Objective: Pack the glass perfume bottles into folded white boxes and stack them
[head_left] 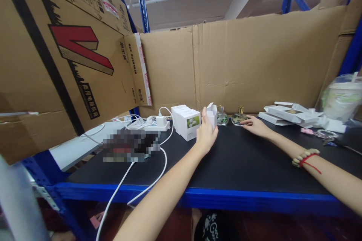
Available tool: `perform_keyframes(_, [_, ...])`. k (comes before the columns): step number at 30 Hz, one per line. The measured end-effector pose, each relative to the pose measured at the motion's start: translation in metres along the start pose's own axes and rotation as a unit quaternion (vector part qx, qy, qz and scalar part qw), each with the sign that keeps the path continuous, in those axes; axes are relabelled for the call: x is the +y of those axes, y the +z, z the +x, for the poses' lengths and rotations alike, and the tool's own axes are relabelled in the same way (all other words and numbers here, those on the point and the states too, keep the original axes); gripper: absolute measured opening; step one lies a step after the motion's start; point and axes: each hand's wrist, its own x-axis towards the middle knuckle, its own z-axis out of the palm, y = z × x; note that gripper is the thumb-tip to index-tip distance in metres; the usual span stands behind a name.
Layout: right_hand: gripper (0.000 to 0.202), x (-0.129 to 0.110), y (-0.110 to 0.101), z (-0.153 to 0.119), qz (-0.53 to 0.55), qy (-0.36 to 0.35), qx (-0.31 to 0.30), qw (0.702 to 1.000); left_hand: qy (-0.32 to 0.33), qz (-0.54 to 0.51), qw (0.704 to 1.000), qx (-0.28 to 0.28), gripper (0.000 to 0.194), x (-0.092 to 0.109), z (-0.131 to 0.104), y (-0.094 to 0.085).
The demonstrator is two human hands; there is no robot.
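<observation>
My left hand [207, 135] is wrapped around a small white box [211, 116] whose top flaps stand up. Left of it is a row of white boxes [186, 122], the front one with a white-flower picture. My right hand [256, 126] reaches to a glass perfume bottle [238, 119] with a gold top, its fingertips at the bottle's right side; whether they grip it I cannot tell. Another perfume bottle [223, 118], greenish with a silvery top, stands between the open box and that bottle, partly hidden by the box.
Flattened white cartons [292, 113] lie at the right, near a lidded plastic cup [343, 98] and a keyring [325, 134]. At the left are a power strip [149, 124], white cables [165, 162] and a blurred-out item [131, 146]. Cardboard [254, 56] walls the black tabletop [234, 165].
</observation>
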Motion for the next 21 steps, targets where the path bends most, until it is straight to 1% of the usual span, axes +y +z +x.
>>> perform_keyframes(2, [0.016, -0.001, 0.001, -0.001, 0.023, 0.004, -0.015, 1.000, -0.004, 0.000, 1.000, -0.005, 0.076, -0.001, 0.000, 0.001])
perform_keyframes(3, [0.015, -0.001, 0.001, -0.001, 0.019, -0.001, -0.013, 1.000, -0.005, -0.003, 1.000, -0.004, 0.076, -0.001, 0.000, 0.001])
perform_keyframes(7, [0.013, -0.001, 0.001, 0.000, -0.032, -0.054, 0.040, 0.997, -0.003, 0.003, 1.000, -0.002, 0.076, 0.000, 0.001, 0.001])
perform_keyframes(9, [0.018, -0.003, 0.003, -0.001, -0.029, -0.077, 0.056, 0.995, -0.002, 0.012, 1.000, -0.007, 0.075, 0.001, 0.000, 0.001])
perform_keyframes(11, [0.027, -0.006, 0.008, -0.003, -0.004, -0.097, 0.037, 0.995, -0.001, 0.013, 1.000, -0.009, 0.074, 0.001, 0.000, 0.001])
perform_keyframes(13, [0.038, -0.010, 0.016, -0.005, 0.028, -0.119, -0.005, 0.992, 0.001, 0.014, 1.000, -0.007, 0.074, 0.001, 0.000, 0.001])
perform_keyframes(15, [0.045, -0.013, 0.025, -0.006, 0.042, -0.144, -0.037, 0.988, 0.001, 0.025, 1.000, -0.007, 0.073, 0.001, 0.000, 0.002])
perform_keyframes(17, [0.043, -0.015, 0.033, -0.005, 0.024, -0.176, -0.042, 0.983, -0.002, 0.055, 0.998, -0.013, 0.072, 0.001, 0.000, 0.003])
perform_keyframes(19, [0.036, -0.016, 0.039, -0.003, -0.015, -0.198, -0.021, 0.980, -0.006, 0.088, 0.996, -0.025, 0.072, 0.001, 0.000, 0.003])
perform_keyframes(21, [0.031, -0.019, 0.045, -0.001, -0.057, -0.199, 0.007, 0.978, -0.014, 0.105, 0.994, -0.035, 0.071, 0.002, 0.001, 0.002])
